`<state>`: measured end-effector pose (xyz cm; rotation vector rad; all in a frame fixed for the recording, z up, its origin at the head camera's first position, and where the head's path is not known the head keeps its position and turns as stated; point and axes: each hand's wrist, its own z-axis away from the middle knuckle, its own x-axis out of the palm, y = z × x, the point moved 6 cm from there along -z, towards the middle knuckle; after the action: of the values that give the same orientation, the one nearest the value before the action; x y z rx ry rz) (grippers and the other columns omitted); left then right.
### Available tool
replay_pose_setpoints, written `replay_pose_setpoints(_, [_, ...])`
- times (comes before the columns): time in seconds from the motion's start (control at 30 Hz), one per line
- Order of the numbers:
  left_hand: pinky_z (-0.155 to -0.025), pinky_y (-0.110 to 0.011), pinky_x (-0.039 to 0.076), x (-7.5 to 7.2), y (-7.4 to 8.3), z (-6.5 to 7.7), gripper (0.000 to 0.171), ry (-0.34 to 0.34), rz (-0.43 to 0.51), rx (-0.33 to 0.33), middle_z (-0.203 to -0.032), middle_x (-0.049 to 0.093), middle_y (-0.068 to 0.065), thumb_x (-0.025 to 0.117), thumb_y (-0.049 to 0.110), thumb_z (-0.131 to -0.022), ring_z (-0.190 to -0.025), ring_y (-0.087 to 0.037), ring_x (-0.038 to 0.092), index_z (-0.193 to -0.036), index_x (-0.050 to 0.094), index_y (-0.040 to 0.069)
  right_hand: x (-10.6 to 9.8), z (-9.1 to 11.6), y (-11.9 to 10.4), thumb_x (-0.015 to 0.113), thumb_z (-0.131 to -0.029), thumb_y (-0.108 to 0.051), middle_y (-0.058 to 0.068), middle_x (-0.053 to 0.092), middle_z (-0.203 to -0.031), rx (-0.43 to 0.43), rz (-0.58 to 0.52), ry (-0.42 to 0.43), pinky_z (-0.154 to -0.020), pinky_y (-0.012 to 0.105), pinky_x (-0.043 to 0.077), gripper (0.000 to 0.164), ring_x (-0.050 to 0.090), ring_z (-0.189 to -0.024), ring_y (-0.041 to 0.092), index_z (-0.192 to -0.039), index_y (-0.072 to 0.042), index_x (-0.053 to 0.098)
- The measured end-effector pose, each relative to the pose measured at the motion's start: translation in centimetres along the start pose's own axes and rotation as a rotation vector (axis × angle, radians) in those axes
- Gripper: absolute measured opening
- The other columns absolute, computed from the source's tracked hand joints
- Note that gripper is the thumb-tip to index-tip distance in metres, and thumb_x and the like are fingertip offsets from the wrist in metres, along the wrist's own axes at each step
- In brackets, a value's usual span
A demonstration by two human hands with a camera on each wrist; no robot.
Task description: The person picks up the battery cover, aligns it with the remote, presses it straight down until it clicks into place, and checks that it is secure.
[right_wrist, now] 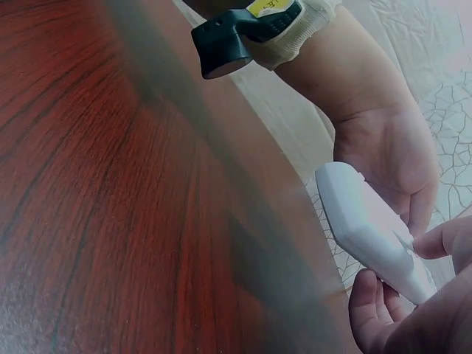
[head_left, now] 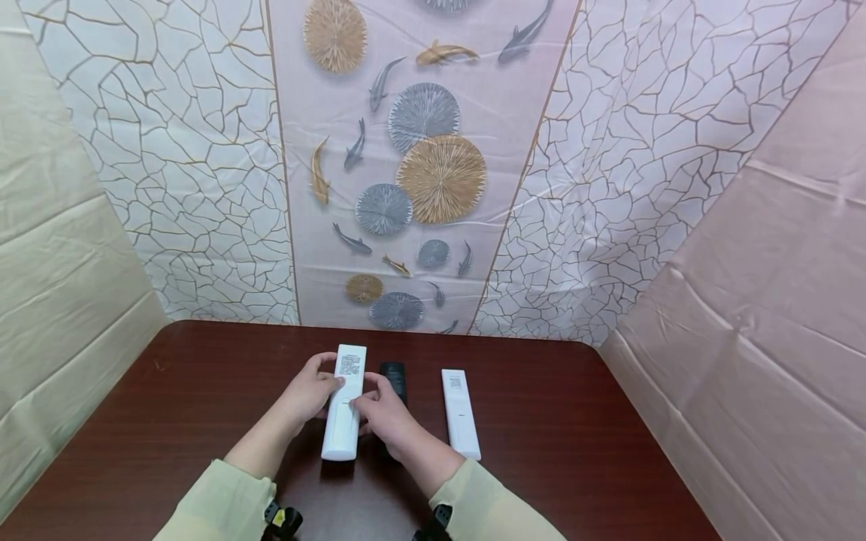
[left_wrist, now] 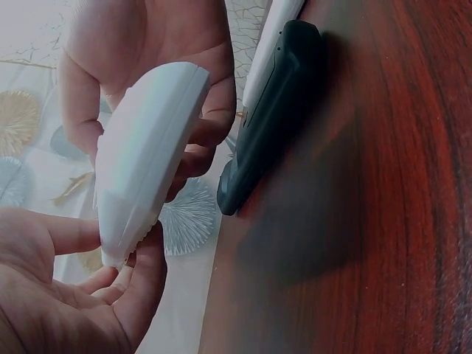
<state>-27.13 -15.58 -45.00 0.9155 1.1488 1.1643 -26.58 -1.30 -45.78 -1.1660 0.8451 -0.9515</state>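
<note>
A white remote control (head_left: 345, 406) is held above the tabletop, its back with a printed code facing up. My left hand (head_left: 313, 391) grips its left edge, thumb on the back and fingers beneath. From the other side my right hand (head_left: 383, 409) holds it near the middle, thumb on the back. In the left wrist view, my left hand (left_wrist: 81, 287) pinches one end of the remote (left_wrist: 151, 136). The right wrist view shows the remote (right_wrist: 372, 221) between thumb and curled fingers of my right hand (right_wrist: 435, 310).
A black remote control (head_left: 394, 376) lies just behind my right hand, partly hidden by it. Further right a second white remote control (head_left: 461, 413) rests on the dark wooden table (head_left: 555, 443). A patterned cloth backdrop (head_left: 419, 248) stands behind the table.
</note>
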Motion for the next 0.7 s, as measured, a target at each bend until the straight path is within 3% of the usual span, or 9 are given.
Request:
replay_pose_setpoints(0.23, [-0.068,-0.043,0.058,0.1,0.11,0.06,0.053,0.003,0.012,-0.006,-0.129,0.054,-0.028,0.05,0.013,-0.102,-0.093,-0.027,0.066,-0.15,0.028,0.007,-0.17,0.0,-0.15,0.061,-0.094,-0.009,0.012,0.061,-0.104,-0.003,0.012,-0.002,-0.064,0.035,0.055,0.063,0.064,-0.078,0.019,-0.15,-0.004,0.031])
replay_pose_setpoints(0.7, [-0.069,-0.044,0.058,0.14,-0.36,-0.2,0.054,0.009,0.028,0.0,-0.129,0.055,-0.028,0.05,0.013,-0.1,-0.095,-0.028,0.065,-0.15,0.029,0.007,-0.49,0.2,0.13,0.063,-0.095,-0.012,0.012,0.06,-0.107,-0.003,0.036,0.012,-0.074,0.045,0.057,0.059,0.065,-0.079,0.019,-0.147,-0.004,0.037])
